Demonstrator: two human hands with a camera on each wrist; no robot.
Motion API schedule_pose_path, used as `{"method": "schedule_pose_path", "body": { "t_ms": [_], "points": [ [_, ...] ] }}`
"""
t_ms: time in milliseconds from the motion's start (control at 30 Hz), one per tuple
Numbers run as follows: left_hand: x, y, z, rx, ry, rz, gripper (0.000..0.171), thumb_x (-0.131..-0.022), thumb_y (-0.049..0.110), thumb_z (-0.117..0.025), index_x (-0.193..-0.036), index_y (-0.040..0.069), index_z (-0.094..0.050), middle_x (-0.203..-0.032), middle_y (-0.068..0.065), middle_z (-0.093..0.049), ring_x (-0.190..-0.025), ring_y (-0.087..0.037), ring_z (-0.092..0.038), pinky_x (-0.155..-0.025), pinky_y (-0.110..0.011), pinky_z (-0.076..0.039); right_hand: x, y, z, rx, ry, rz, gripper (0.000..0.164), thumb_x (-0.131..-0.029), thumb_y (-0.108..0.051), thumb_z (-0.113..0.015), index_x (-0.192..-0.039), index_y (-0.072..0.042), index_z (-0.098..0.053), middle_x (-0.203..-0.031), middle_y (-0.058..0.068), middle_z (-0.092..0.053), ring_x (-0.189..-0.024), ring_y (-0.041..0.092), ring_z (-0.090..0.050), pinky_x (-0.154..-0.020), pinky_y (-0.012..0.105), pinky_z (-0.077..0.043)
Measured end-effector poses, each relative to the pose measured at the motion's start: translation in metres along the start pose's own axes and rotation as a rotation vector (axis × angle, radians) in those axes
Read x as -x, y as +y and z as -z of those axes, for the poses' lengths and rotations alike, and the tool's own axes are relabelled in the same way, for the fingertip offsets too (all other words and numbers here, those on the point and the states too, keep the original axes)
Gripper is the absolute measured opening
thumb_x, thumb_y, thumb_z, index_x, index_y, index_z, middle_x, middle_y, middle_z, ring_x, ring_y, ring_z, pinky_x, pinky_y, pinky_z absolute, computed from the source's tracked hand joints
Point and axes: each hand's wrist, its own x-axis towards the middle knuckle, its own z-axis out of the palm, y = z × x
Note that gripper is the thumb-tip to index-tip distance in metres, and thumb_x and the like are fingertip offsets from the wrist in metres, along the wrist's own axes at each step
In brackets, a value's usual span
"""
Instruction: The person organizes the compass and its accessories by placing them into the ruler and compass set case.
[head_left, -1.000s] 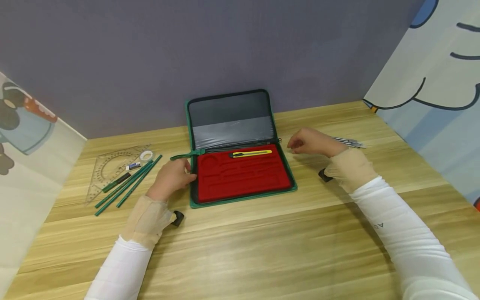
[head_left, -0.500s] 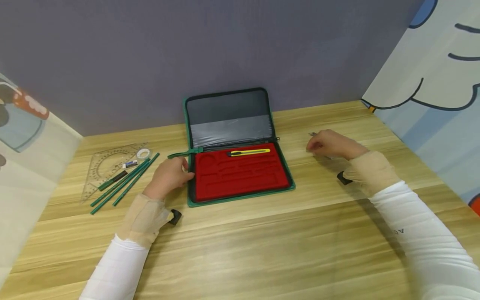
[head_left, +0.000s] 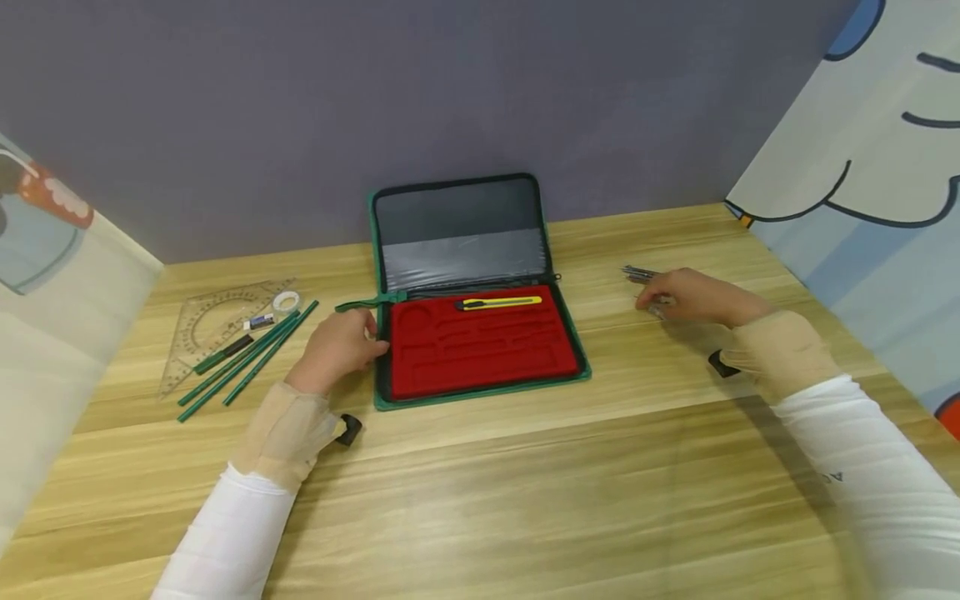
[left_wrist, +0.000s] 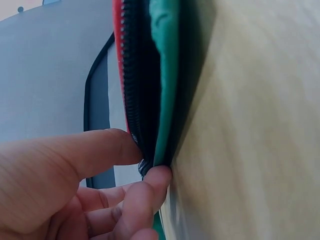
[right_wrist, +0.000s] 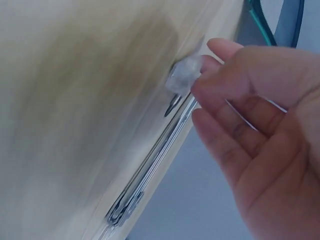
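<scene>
A green zip case (head_left: 483, 395) lies unfolded on the table, its red moulded insert (head_left: 480, 350) bearing a yellow box cutter (head_left: 501, 303). My left hand (head_left: 339, 348) pinches the case's left edge; in the left wrist view the thumb is at the black zip (left_wrist: 131, 85) and fingertips are at the green border (left_wrist: 169, 90). At the right, my right hand (head_left: 693, 297) pinches a small clear plastic piece (right_wrist: 183, 76) between thumb and forefinger, close over the table. A dark pointed metal tip (right_wrist: 172, 105) shows right below it. Slim silver drawing compasses (right_wrist: 150, 162) lie beside the fingers.
Left of the case lie a clear protractor set square (head_left: 183, 342), several green pencils (head_left: 255, 372), a green marker (head_left: 223, 354), an eraser (head_left: 259, 322) and a white tape roll (head_left: 287, 302). The case's raised lid (head_left: 461, 221) leans near the grey back wall (head_left: 480, 92).
My right hand has moved right, away from the case, to the small clear piece beside the silver compasses. The left hand keeps its place at the case's edge.
</scene>
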Motion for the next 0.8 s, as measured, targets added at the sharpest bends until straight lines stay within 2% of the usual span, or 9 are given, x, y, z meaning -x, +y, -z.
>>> {"method": "schedule_pose_path", "body": {
  "t_ms": [233, 533, 800],
  "points": [
    [0.000, 0.001, 0.001, 0.004, -0.006, 0.005, 0.028, -0.088, 0.021, -0.064, -0.103, -0.001, -0.056, -0.061, -0.003, -0.064, -0.055, -0.014, -0.060, -0.055, -0.030, -0.041, 0.006, 0.000, 0.000, -0.041, -0.018, -0.030, 0.031, -0.078, 0.014, -0.060, -0.106, 0.003, -0.067, -0.110, 0.018, -0.062, -0.101, 0.038, -0.059, -0.086, 0.049, -0.048],
    [-0.001, 0.000, 0.000, 0.004, 0.001, -0.005, 0.029, -0.088, 0.022, -0.064, -0.103, -0.002, -0.056, -0.059, -0.003, -0.063, -0.054, -0.013, -0.060, -0.057, -0.031, -0.042, 0.011, 0.003, -0.001, -0.093, -0.013, -0.019, 0.032, -0.078, 0.016, -0.058, -0.108, 0.005, -0.064, -0.108, 0.017, -0.061, -0.096, 0.032, -0.060, -0.079, 0.041, -0.052],
    [-0.001, -0.001, 0.000, 0.003, 0.005, -0.006, 0.028, -0.087, 0.021, -0.064, -0.102, -0.002, -0.057, -0.058, -0.002, -0.063, -0.054, -0.014, -0.059, -0.057, -0.030, -0.042, 0.012, 0.003, -0.003, -0.182, -0.010, -0.016, 0.031, -0.078, 0.019, -0.058, -0.106, 0.005, -0.063, -0.106, 0.015, -0.060, -0.095, 0.031, -0.059, -0.078, 0.041, -0.052]
  ]
}}
